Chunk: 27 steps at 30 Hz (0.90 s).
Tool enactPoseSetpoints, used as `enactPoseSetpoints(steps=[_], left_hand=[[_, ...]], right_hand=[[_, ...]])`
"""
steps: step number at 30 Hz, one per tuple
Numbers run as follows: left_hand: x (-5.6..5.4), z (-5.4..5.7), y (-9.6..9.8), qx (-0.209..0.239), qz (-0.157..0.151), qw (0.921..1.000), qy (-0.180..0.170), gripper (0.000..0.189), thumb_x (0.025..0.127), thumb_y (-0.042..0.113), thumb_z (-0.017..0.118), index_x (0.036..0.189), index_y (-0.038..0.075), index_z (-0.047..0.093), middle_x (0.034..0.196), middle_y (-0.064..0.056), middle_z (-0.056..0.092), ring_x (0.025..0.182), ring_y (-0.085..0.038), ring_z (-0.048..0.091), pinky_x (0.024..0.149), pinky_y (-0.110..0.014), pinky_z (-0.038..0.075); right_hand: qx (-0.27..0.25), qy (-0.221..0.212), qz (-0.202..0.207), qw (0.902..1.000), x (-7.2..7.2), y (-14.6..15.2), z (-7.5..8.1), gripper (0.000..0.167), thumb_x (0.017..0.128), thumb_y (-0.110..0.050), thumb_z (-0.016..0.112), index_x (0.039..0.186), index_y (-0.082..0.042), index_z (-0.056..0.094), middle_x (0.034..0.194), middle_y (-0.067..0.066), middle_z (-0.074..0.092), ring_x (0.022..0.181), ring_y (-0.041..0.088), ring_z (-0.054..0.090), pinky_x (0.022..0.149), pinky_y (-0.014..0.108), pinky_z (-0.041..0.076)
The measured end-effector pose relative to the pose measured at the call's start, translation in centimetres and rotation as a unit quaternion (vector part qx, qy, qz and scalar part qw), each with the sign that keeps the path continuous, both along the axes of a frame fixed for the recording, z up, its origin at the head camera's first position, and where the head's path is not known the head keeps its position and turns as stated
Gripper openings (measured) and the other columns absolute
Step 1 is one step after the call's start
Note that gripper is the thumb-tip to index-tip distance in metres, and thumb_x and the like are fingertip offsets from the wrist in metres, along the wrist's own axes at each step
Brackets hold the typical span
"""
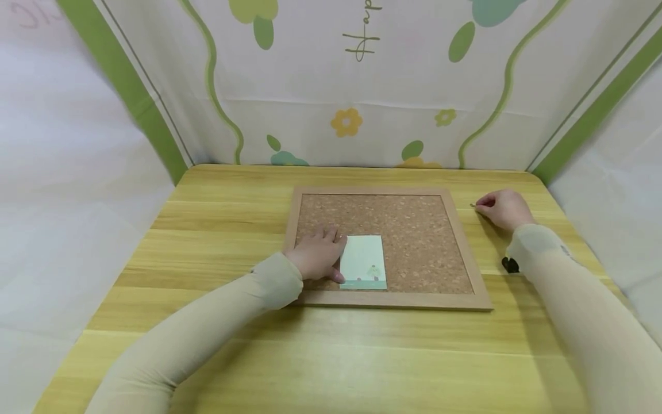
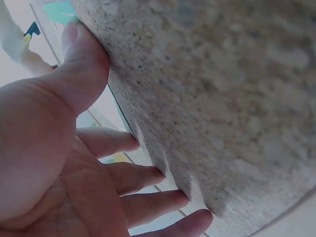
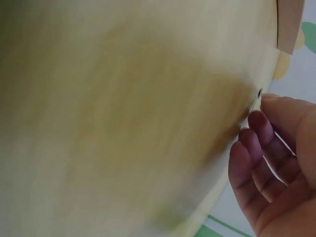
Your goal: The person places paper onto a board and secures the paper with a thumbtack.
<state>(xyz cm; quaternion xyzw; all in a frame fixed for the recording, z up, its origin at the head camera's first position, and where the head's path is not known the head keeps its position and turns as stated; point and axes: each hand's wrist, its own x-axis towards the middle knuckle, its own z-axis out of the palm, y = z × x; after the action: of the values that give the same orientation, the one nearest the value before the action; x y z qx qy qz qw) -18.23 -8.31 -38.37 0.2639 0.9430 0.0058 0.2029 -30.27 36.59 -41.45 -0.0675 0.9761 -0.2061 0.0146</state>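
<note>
A pale green note sheet (image 1: 363, 259) with a darker green lower strip lies on a wood-framed cork board (image 1: 419, 247). My left hand (image 1: 318, 253) rests on the board along the note's left side, its fingers extended. In the left wrist view, the fingertips (image 2: 183, 197) touch the cork and the thumb (image 2: 85, 59) reaches the note's green strip. Off the board's right side, my right hand (image 1: 504, 208) pinches a tiny gold-coloured pin (image 1: 473, 205) between thumb and forefinger, low over the table. Its dark tip shows in the right wrist view.
The board lies on a yellow wood-grain table (image 1: 331, 356). A white cloth (image 1: 310, 75) with printed flowers and green bands hangs behind the table's far edge. A small black object (image 1: 510, 265) shows beside the right cuff.
</note>
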Motion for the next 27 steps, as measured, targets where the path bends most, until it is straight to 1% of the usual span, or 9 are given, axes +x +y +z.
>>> enactPoseSetpoints(steps=[6,14,22,27], left_hand=[[0.0,0.1,0.1,-0.002,0.007,1.0,-0.004,0.1,0.084,0.055,0.068,0.158,0.007,0.021,0.163,-0.02,0.008,0.147,-0.044,0.01,0.113,-0.059,0.023],[0.0,0.1,0.2,-0.005,0.01,0.9999,-0.001,0.1,0.084,0.055,0.067,0.159,0.008,0.02,0.163,-0.02,0.008,0.147,-0.044,0.01,0.113,-0.058,0.023],[0.0,-0.1,0.2,-0.015,0.009,0.9999,-0.002,0.101,0.084,0.057,0.066,0.159,0.009,0.019,0.164,-0.019,0.006,0.148,-0.043,0.009,0.114,-0.056,0.023],[0.0,0.0,0.3,-0.022,0.008,0.9997,-0.001,0.1,0.084,0.057,0.066,0.159,0.009,0.019,0.164,-0.019,0.006,0.148,-0.043,0.009,0.114,-0.056,0.023]], right_hand=[[0.009,-0.011,-0.003,0.9999,-0.3,-0.5,0.4,0.037,0.098,-0.03,0.063,0.111,0.004,0.071,0.109,0.025,0.067,0.103,0.044,0.058,0.092,0.062,0.04],[0.021,-0.008,-0.006,0.9997,-0.8,-0.6,0.4,0.043,0.098,-0.035,0.06,0.113,0.005,0.069,0.111,0.027,0.066,0.103,0.044,0.058,0.092,0.062,0.04],[0.033,-0.024,-0.003,0.9992,-1.1,-0.9,0.6,0.041,0.099,-0.034,0.059,0.112,0.004,0.068,0.107,0.024,0.066,0.098,0.041,0.059,0.086,0.059,0.043],[0.032,-0.022,0.0,0.9992,-1.4,-0.9,0.3,0.039,0.099,-0.033,0.059,0.11,0.002,0.069,0.105,0.022,0.066,0.095,0.04,0.059,0.083,0.058,0.043]])
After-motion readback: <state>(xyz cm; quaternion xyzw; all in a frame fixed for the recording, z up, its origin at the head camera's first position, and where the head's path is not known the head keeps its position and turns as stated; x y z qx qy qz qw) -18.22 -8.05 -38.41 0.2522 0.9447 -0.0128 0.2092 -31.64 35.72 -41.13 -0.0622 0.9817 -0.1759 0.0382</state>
